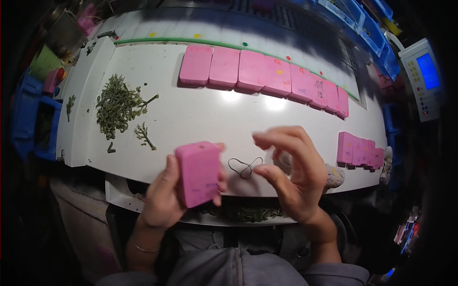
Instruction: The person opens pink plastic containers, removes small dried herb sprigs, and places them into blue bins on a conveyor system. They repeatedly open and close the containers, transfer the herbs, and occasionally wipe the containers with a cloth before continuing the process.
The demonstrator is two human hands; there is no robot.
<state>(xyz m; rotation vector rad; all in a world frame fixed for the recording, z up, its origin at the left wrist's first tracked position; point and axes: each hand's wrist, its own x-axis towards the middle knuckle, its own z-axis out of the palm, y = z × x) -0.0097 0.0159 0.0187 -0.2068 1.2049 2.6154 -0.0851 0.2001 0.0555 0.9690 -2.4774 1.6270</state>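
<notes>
A thick pink block [198, 174], like a rubber mould with a small hole in its top edge, is upright in my left hand [164, 195]. The fingers of that hand wrap round it from both sides, above the near edge of the white table. My right hand [300, 176] hovers to the right of it with thumb and fingers apart in a curve and nothing visible gripped; its fingertips are slightly blurred. Between the two hands a thin dark rubber band [244, 168] lies on the table. Close behind my right hand sits a whitish cloth pouch [335, 176], partly covered.
A row of pink blocks [252, 70] lines the table's far side, with more blocks [359, 150] at the right. Green branching pieces [117, 105] are heaped at the left. Below the front edge, a tray [243, 213] holds more green pieces. A control panel [424, 78] stands right.
</notes>
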